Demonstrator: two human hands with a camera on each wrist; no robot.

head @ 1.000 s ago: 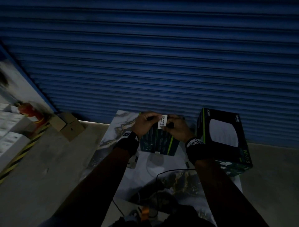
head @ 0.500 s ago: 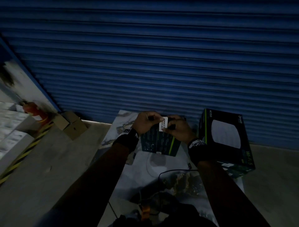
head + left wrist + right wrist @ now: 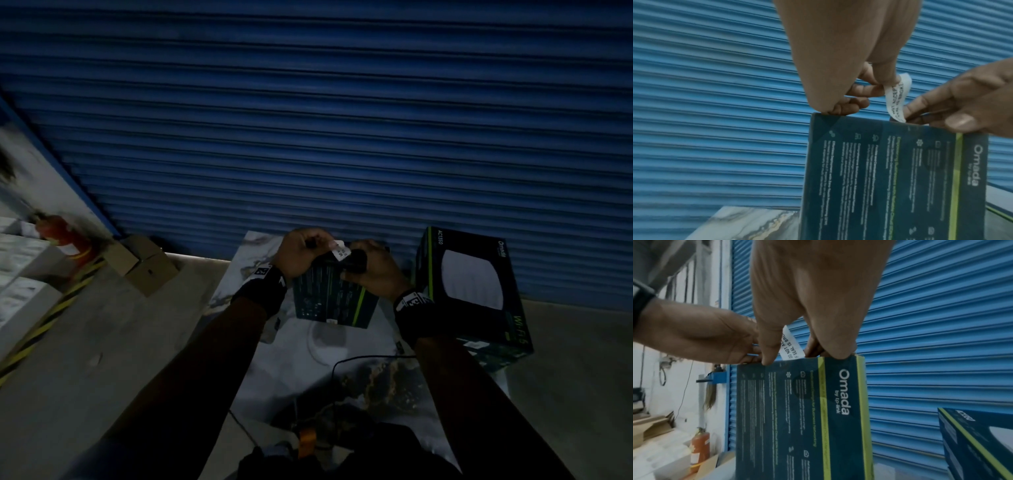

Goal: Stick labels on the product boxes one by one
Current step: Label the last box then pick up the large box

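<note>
A dark teal product box [image 3: 334,303] stands upright on the marble-patterned table [image 3: 246,274]. A white printed label [image 3: 340,251] curls above the box's top edge. My left hand [image 3: 318,245] pinches the label's upper end [image 3: 897,94] between thumb and finger, and its lower fingers rest on the box's top corner [image 3: 838,110]. My right hand [image 3: 356,263] grips the top edge of the box [image 3: 801,418], thumb in front and fingers behind, right beside the label's lower end [image 3: 790,344]. The box's top face is hidden.
A second, larger box [image 3: 472,291] of the same product stands at the table's right edge. A blue roller shutter [image 3: 342,137] is close behind. A black cable [image 3: 359,358] crosses the near table. Cardboard cartons [image 3: 144,263] and a red extinguisher [image 3: 65,233] sit on the floor at left.
The label now curls more, with its lower end down at the box's top edge. Both hands stay at the top of the box.
</note>
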